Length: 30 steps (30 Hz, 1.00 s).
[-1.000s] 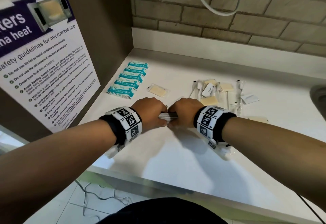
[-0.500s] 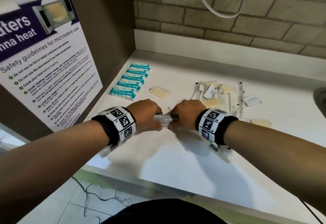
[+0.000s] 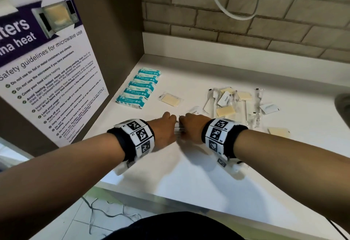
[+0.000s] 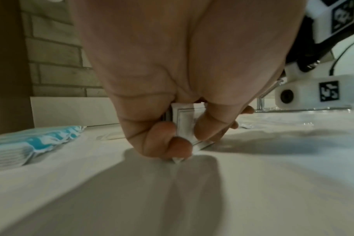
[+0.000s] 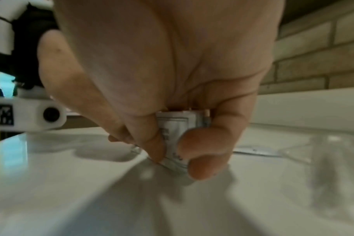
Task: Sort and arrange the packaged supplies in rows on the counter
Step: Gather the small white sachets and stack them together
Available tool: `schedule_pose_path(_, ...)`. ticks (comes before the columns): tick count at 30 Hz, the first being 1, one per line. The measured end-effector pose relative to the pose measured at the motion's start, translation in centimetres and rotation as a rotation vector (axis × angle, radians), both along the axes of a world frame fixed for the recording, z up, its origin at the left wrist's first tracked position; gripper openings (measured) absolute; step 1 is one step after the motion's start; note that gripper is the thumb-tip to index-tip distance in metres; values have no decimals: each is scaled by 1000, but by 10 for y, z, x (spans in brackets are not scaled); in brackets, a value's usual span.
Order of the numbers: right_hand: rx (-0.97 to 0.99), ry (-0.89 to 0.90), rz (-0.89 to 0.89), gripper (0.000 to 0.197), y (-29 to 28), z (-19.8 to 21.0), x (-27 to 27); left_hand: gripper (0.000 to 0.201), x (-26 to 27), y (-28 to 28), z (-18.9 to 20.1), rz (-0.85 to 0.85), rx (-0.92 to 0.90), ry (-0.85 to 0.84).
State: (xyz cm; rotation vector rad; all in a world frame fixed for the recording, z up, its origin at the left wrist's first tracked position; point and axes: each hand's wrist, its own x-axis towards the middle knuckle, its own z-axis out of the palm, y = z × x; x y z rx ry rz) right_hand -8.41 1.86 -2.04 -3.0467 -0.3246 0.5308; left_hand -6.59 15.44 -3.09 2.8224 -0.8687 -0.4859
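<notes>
both grips clamp the ends of a thin stack of white sachets [image 3: 179, 130] standing on edge on the counter [image 3: 189, 173], left hand [image 3: 164, 132] and right hand [image 3: 192, 129] pinching it; light, floppy and likely slippery, it is best squeezed across its flat faces.

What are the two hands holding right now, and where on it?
A stack of white sachets: left hand pinches its left end, right hand its right end, on the counter.

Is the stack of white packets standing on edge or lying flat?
On edge: both wrist views show the stack of white packets upright, bottom edge on the counter.
</notes>
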Motion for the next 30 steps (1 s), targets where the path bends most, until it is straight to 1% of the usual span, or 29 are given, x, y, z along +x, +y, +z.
schedule_pose_path(2, 18, 47, -58, 39, 5, 3, 1, 38, 3, -2, 2, 15, 6, 36)
schedule_pose_path(3, 20, 74, -65, 32, 6, 6, 2, 38, 5, -3, 3, 24, 13, 52)
schedule_pose_path(4, 14, 114, -69, 19, 7, 9, 5, 38, 7, -3, 4, 29, 29, 64)
schedule_pose_path(5, 12, 148, -71, 17, 6, 12, 8, 37, 9, -4, 5, 27, 56, 74)
schedule_pose_path(6, 3, 180, -80, 25, 5, 16, 10, 36, 12, -5, 7, 21, 88, 90)
schedule_pose_path(7, 3, 200, -90, 28, 4, 19, 13, 34, 16, -6, 9, 13, 117, 113)
schedule_pose_path(12, 41, 251, -144, 14, -1, 33, 36, 34, 39, -9, 25, -12, 132, 151)
schedule_pose_path(14, 40, 243, -144, 17, -6, 45, 49, 35, 53, -12, 40, -5, 125, 163)
schedule_pose_path(16, 65, 215, -150, 18, -16, 58, 65, 35, 72, -13, 59, 29, 72, 178)
schedule_pose_path(19, 239, 216, -248, 11, -34, 72, 94, 26, 107, -12, 79, 116, -111, 198)
schedule_pose_path(20, 294, 210, -289, 9, -39, 75, 103, 23, 118, -11, 83, 159, -190, 204)
schedule_pose_path(22, 420, 173, -380, 12, -49, 79, 126, 20, 143, -12, 84, 246, -317, 226)
schedule_pose_path(24, 525, 141, -438, 10, -58, 78, 151, 8, 166, -17, 79, 312, -394, 260)
schedule_pose_path(25, 550, 141, -447, 8, -63, 76, 163, 6, 176, -19, 75, 350, -418, 287)
schedule_pose_path(26, 562, 150, -458, 12, -66, 75, 175, 11, 189, -23, 70, 379, -433, 310)
schedule_pose_path(28, 553, 162, -499, 20, -71, 69, 192, 15, 207, -31, 60, 406, -377, 302)
schedule_pose_path(30, 531, 180, -541, 20, -74, 60, 205, 24, 222, -39, 55, 401, -278, 261)
